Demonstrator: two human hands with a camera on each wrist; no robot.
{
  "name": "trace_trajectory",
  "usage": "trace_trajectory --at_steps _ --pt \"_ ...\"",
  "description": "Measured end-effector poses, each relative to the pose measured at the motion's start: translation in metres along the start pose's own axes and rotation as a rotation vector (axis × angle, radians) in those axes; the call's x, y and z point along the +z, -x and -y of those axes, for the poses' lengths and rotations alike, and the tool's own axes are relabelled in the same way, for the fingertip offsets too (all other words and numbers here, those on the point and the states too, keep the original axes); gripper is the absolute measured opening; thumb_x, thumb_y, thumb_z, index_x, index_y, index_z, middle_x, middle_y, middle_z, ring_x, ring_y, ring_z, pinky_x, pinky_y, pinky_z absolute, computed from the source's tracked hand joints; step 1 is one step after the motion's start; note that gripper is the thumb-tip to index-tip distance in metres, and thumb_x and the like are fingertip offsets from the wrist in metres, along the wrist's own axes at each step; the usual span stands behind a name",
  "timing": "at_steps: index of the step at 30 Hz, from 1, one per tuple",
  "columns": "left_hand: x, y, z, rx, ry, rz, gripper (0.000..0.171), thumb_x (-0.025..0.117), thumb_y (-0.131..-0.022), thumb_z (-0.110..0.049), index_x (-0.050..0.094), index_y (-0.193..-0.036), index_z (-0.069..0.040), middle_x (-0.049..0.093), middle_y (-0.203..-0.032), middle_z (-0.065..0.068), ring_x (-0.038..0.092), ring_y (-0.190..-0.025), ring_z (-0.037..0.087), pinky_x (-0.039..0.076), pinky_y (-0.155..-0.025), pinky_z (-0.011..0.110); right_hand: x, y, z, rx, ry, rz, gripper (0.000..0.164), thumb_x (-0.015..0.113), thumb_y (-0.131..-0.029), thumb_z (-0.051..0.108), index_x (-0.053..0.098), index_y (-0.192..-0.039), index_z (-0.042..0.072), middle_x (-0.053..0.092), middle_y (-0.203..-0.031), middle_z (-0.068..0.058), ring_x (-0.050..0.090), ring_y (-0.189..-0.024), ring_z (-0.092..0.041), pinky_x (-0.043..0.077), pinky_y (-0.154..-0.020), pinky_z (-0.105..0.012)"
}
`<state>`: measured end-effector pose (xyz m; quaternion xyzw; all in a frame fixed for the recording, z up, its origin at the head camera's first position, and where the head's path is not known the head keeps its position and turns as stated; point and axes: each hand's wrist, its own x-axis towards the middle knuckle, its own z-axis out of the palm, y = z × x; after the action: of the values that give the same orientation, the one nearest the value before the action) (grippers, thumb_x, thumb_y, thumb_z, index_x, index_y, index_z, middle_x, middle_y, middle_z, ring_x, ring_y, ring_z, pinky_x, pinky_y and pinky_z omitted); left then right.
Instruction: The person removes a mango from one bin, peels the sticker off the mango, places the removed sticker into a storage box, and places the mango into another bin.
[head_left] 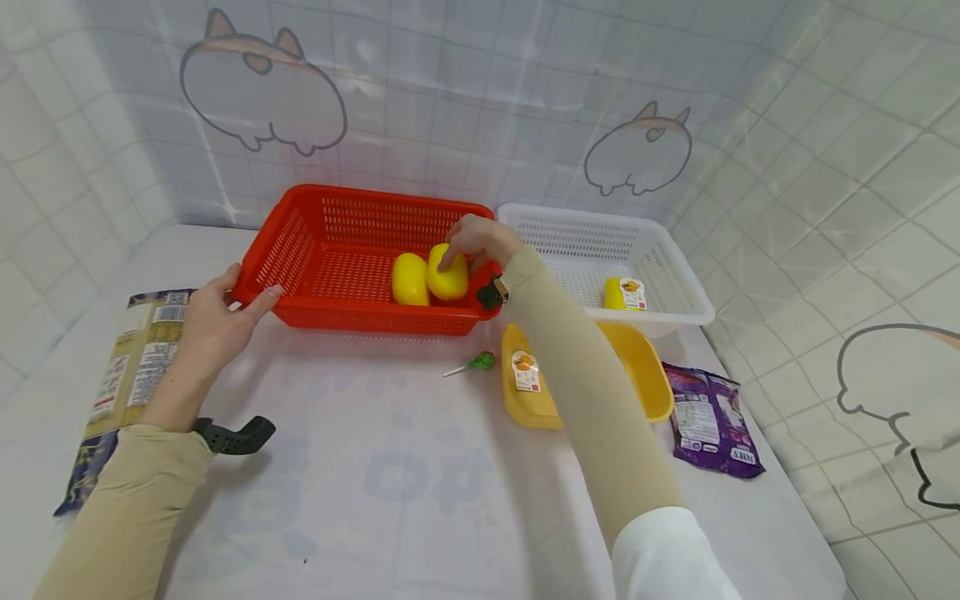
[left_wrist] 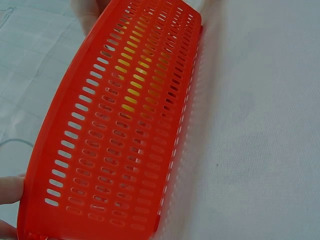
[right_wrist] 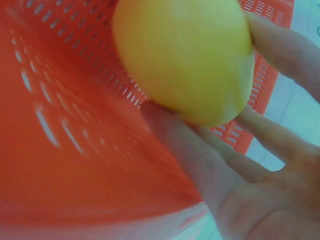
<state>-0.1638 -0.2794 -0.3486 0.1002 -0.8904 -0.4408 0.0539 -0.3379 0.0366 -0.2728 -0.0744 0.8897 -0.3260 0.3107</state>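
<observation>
A red slotted plastic basket [head_left: 360, 318] stands toward the back of the table. My left hand [head_left: 217, 321] grips its front left corner, thumb over the front rim; in the left wrist view its fingers [left_wrist: 10, 190] show at the rim. Inside the basket's right half are two smooth, oval yellow fruits. My right hand [head_left: 483, 237] reaches in and holds the right-hand yellow fruit [right_wrist: 185, 55], thumb and fingers spread around its sides. The other yellow fruit [head_left: 409, 280] lies just left of it on the basket floor.
Right of the red basket stands a white basket [head_left: 686, 283] with a labelled yellow item [head_left: 624, 293] inside. In front are a yellow tray [head_left: 660, 400], partly behind my right arm, and a green lollipop [head_left: 482, 361]. Purple packet [head_left: 712, 421] lies right, long printed packet [head_left: 135, 358] left.
</observation>
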Motion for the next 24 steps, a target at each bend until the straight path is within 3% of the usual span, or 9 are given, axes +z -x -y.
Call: trace_trajectory --at_steps 9,17,24 --pt "0.001 -0.001 0.000 0.000 0.011 0.007 0.090 0.046 -0.099 -0.056 0.002 -0.159 -0.006 0.013 -0.164 0.024 0.024 -0.146 0.048 0.038 -0.109 0.064 0.004 -0.001 0.003 0.058 0.054 -0.012 0.070 0.079 -0.086 0.021 0.046 -0.148 0.012 0.043 -0.151 -0.004 0.062 -0.117 -0.026 0.055 -0.098 -0.031" --pt "0.003 -0.002 -0.001 0.011 0.015 -0.002 0.090 0.046 -0.099 -0.056 0.002 -0.159 -0.005 0.016 -0.164 0.025 0.030 -0.143 0.048 0.039 -0.108 0.064 0.004 -0.017 -0.005 0.037 -0.080 0.080 0.069 0.076 -0.089 0.017 0.045 -0.150 0.012 0.043 -0.153 -0.006 0.057 -0.124 -0.028 0.050 -0.106 -0.038" --pt "0.001 0.000 0.001 0.009 0.018 -0.009 0.089 0.046 -0.099 -0.055 0.002 -0.159 -0.006 0.016 -0.164 0.025 0.029 -0.144 0.048 0.039 -0.108 0.064 0.009 -0.030 -0.013 -0.010 -0.122 0.105 0.072 0.079 -0.087 0.020 0.045 -0.150 0.012 0.045 -0.152 -0.006 0.058 -0.123 -0.026 0.053 -0.101 -0.036"
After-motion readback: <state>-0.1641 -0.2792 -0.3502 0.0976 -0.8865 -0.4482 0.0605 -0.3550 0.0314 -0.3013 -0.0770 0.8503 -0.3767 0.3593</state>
